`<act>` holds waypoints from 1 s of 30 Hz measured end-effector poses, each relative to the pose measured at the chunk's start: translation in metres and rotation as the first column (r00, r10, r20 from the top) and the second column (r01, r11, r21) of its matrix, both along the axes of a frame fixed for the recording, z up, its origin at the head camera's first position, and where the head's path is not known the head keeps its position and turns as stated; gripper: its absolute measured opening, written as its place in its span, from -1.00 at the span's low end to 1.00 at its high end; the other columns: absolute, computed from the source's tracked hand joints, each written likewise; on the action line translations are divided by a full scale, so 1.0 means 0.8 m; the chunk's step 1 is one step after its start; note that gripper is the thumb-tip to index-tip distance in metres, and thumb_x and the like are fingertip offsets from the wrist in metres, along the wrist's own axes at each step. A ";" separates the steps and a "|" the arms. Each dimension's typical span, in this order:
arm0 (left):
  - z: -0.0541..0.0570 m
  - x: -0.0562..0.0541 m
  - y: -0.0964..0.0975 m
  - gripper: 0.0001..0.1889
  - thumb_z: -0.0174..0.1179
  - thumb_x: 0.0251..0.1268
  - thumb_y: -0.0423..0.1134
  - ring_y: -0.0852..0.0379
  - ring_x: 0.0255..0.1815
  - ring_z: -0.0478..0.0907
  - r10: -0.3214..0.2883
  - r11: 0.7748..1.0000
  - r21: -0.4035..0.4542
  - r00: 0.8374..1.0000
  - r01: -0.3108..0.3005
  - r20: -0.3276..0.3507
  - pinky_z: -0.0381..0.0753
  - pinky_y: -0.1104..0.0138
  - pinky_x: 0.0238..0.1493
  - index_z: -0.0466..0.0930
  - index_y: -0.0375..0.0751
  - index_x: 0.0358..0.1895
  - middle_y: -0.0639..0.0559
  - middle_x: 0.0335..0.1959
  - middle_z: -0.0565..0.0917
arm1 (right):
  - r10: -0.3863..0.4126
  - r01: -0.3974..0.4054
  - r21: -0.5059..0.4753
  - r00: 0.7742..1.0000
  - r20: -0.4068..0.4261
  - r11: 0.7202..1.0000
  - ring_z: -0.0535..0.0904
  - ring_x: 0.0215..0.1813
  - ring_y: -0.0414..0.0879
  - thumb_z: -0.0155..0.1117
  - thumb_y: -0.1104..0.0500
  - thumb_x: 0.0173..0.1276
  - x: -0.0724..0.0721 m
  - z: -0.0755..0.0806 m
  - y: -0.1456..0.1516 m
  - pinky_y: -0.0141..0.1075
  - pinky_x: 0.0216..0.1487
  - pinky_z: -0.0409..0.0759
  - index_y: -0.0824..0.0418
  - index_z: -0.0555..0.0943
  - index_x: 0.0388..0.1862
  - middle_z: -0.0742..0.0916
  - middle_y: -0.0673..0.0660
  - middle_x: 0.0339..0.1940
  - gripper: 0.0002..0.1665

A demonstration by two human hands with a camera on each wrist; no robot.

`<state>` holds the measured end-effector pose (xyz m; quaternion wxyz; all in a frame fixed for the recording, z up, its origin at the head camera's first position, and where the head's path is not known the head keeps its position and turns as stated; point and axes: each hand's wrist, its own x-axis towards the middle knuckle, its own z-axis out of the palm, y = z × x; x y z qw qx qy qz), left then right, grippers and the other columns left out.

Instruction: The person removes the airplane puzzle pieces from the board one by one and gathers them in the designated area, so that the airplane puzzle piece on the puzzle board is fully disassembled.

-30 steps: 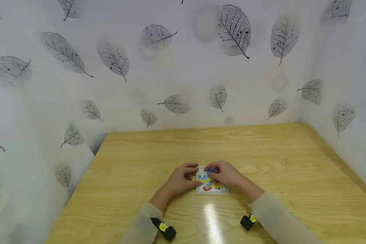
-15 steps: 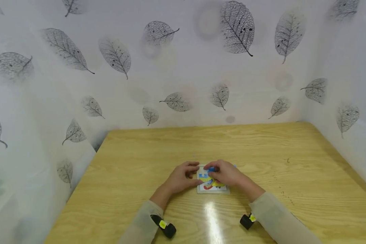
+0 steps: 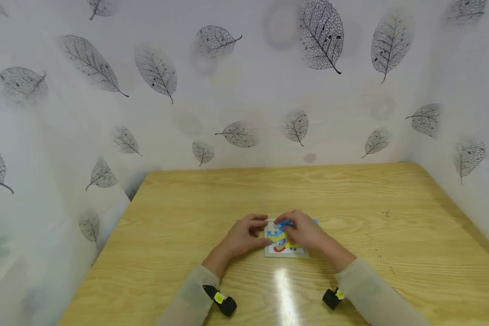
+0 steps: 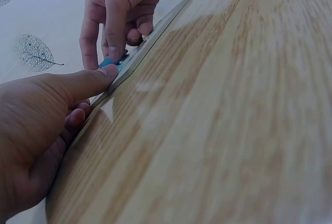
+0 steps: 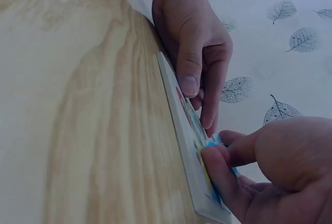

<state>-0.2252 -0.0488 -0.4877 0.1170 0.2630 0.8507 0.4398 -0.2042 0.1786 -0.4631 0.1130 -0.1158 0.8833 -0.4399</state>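
Note:
A small jigsaw puzzle board (image 3: pixel 286 255) with a pale frame lies flat on the table; its picture shows yellow, red, white and blue areas. My left hand (image 3: pixel 242 237) holds the board's left side, the thumb resting on its near-left part and the fingers curled at the far-left side. Between the thumb and fingers of my right hand (image 3: pixel 304 232) is a blue puzzle piece (image 4: pixel 108 63), pinched over the board's upper part. In the right wrist view this piece (image 5: pixel 212 140) is partly hidden by the fingertips. The right hand covers the board's right side.
The board rests on a wooden table (image 3: pixel 195 203) with a light reflection in front. A small blue bit (image 3: pixel 316 222) shows just beyond the right hand; its kind is unclear. A leaf-patterned white cloth (image 3: pixel 244 90) surrounds the table at the back and sides.
The head view has shifted slightly. My right fingers, still pinching the blue piece, have turned a little over the board's upper part, while the left hand keeps its hold.

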 end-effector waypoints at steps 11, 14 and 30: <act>-0.004 -0.001 0.001 -0.39 0.46 0.17 -0.06 0.22 -0.02 0.54 0.007 1.000 -0.002 1.000 -0.008 -0.018 0.54 0.45 -0.03 0.58 -0.22 0.27 0.07 0.38 0.49 | -0.052 0.078 -0.154 0.985 0.162 0.985 0.72 -0.33 -0.10 0.08 0.36 0.52 -0.004 0.009 0.011 -0.23 -0.28 0.72 0.37 0.48 0.21 0.64 0.33 -0.01 -0.68; 0.001 0.001 0.003 -0.41 0.46 0.18 -0.08 0.20 -0.06 0.52 0.005 1.000 0.011 1.000 -0.005 -0.006 0.53 0.45 -0.06 0.58 -0.26 0.26 0.04 0.37 0.50 | -0.062 0.094 -0.180 0.982 0.179 0.979 0.73 -0.33 -0.08 0.07 0.36 0.52 -0.004 0.008 0.012 -0.22 -0.28 0.73 0.39 0.46 0.22 0.63 0.34 -0.02 -0.66; -0.002 0.000 0.004 -0.40 0.46 0.18 -0.10 0.14 0.05 0.55 0.009 1.000 0.028 1.000 -0.009 0.005 0.55 0.42 -0.02 0.58 -0.28 0.26 0.03 0.37 0.51 | -0.035 0.080 -0.225 0.979 0.199 0.971 0.74 -0.30 -0.03 0.01 0.31 0.56 -0.003 0.010 0.013 -0.19 -0.25 0.73 0.38 0.44 0.18 0.62 0.34 -0.04 -0.71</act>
